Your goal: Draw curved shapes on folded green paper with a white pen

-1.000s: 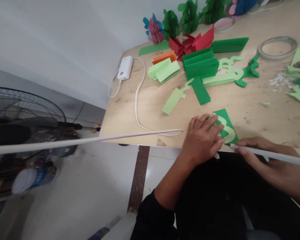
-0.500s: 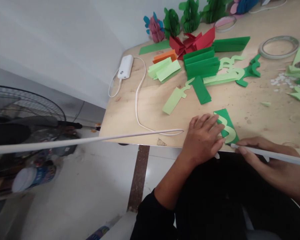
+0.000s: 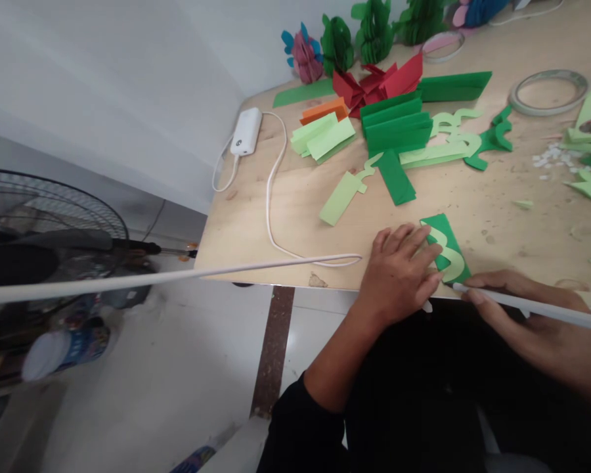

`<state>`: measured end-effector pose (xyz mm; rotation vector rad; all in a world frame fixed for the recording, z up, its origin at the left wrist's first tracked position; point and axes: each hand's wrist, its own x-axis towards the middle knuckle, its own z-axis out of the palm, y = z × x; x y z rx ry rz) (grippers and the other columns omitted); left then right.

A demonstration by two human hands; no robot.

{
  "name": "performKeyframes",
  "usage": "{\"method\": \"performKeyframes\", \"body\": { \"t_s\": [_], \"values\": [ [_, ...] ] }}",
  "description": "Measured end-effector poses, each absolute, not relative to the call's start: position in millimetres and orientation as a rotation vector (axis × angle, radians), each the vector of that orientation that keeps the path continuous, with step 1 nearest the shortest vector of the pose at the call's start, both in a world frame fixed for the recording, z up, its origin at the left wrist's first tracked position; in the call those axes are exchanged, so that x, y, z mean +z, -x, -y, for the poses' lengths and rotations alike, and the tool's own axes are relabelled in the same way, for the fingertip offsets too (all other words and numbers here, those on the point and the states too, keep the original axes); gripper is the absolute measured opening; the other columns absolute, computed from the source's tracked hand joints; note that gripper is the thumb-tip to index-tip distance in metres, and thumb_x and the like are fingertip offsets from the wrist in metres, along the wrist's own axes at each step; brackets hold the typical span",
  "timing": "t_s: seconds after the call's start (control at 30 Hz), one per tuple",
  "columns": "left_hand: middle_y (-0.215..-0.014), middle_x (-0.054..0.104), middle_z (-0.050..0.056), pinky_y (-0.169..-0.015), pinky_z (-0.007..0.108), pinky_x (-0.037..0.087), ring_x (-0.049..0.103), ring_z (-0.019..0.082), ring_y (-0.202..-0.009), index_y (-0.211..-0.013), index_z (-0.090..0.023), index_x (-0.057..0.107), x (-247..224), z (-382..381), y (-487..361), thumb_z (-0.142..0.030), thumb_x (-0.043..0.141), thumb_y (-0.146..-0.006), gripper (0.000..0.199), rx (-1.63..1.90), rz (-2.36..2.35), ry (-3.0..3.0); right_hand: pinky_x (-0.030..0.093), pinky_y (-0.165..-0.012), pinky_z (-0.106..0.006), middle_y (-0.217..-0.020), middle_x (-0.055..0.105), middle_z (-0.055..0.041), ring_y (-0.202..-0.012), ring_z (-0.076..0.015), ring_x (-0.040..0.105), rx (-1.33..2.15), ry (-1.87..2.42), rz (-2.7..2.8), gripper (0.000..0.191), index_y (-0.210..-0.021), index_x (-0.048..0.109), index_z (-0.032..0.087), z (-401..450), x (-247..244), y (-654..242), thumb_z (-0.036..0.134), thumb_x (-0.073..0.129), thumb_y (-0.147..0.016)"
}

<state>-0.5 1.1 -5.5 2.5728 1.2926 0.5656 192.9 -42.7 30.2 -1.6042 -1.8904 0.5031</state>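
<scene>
Near the front edge of the wooden table lies a dark green paper (image 3: pixel 442 228) with a wavy light green paper shape (image 3: pixel 454 264) on top. My left hand (image 3: pixel 402 272) presses on the left part of both, its fingers lying flat and slightly apart. At the lower right corner of the green paper is my right hand (image 3: pixel 526 315), thumb and fingers pinched together. A dark, thin tip shows at its fingertips, but a white cable crosses in front and hides most of what it holds.
Folded green (image 3: pixel 396 125), light green (image 3: pixel 322 136) and red paper (image 3: pixel 374 85) lie farther back, with a tape roll (image 3: pixel 549 93) at right. A white power bank (image 3: pixel 247 131) with a cable sits at left. A fan (image 3: pixel 44 236) stands beside the table.
My right hand has shifted very slightly at the paper's lower corner. My left hand and the papers stay in place.
</scene>
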Motion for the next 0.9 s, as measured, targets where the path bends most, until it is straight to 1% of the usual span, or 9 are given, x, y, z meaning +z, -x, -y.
{"method": "performKeyframes", "body": {
  "t_s": [0.07,0.17,0.23,0.4,0.5,0.6,0.9],
  "values": [
    [-0.147,0.055,0.006,-0.118,0.048,0.027,0.042,0.027,-0.139,-0.125,-0.021,0.064,-5.4,-0.8,0.3,-0.038,0.050,-0.096,0.036,0.564,-1.296,-2.572,0.036,-0.037,-0.026,-0.063,0.071,0.0063,-0.034,-0.0079,0.046,0.495,1.614,1.888,0.027,-0.077,0.069,0.030,43.1,29.7,-193.2,0.053,0.056,-0.084],
    [-0.147,0.056,0.007,-0.117,0.048,0.027,0.043,0.027,-0.139,-0.125,-0.021,0.064,-5.0,-0.6,0.1,-0.038,0.050,-0.096,0.036,0.554,-1.302,-2.569,0.040,-0.042,-0.026,-0.065,0.072,0.0061,-0.041,-0.0095,0.054,0.468,1.605,1.887,0.027,-0.077,0.068,0.030,43.3,28.6,-194.1,0.053,0.055,-0.084],
    [-0.147,0.056,0.007,-0.117,0.049,0.028,0.042,0.027,-0.139,-0.124,-0.021,0.064,-4.6,-0.6,0.1,-0.038,0.051,-0.096,0.035,0.560,-1.298,-2.566,0.040,-0.042,-0.026,-0.066,0.072,0.0059,-0.042,-0.0095,0.055,0.473,1.604,1.894,0.027,-0.078,0.069,0.030,43.0,28.3,-194.5,0.053,0.055,-0.084],
    [-0.146,0.056,0.007,-0.116,0.048,0.029,0.042,0.027,-0.140,-0.124,-0.021,0.063,-3.5,-1.0,0.0,-0.037,0.051,-0.096,0.035,0.552,-1.296,-2.567,0.040,-0.042,-0.025,-0.066,0.073,0.0049,-0.040,-0.0086,0.053,0.465,1.607,1.918,0.026,-0.078,0.070,0.028,42.5,28.9,-195.2,0.051,0.058,-0.084],
    [-0.147,0.056,0.008,-0.116,0.049,0.030,0.042,0.027,-0.140,-0.125,-0.021,0.063,-2.9,-1.2,0.0,-0.037,0.051,-0.096,0.035,0.531,-1.292,-2.569,0.037,-0.039,-0.026,-0.065,0.072,0.0048,-0.034,-0.0073,0.045,0.440,1.602,1.925,0.026,-0.079,0.070,0.028,42.5,29.6,-195.9,0.050,0.057,-0.084],
    [-0.146,0.056,0.009,-0.116,0.049,0.030,0.041,0.027,-0.140,-0.126,-0.020,0.063,-2.3,-1.1,0.2,-0.038,0.051,-0.096,0.036,0.522,-1.294,-2.563,0.037,-0.038,-0.025,-0.065,0.072,0.0053,-0.031,-0.0059,0.040,0.415,1.587,1.927,0.025,-0.079,0.069,0.027,42.6,29.7,-196.8,0.048,0.057,-0.085],
    [-0.147,0.056,0.007,-0.117,0.050,0.029,0.042,0.027,-0.140,-0.124,-0.020,0.064,-2.1,-0.4,0.5,-0.036,0.052,-0.096,0.035,0.556,-1.289,-2.542,0.038,-0.042,-0.025,-0.065,0.071,0.0059,-0.034,-0.0063,0.044,0.388,1.621,1.927,0.024,-0.079,0.068,0.027,44.1,26.9,-198.7,0.048,0.057,-0.085]
  ]
}}
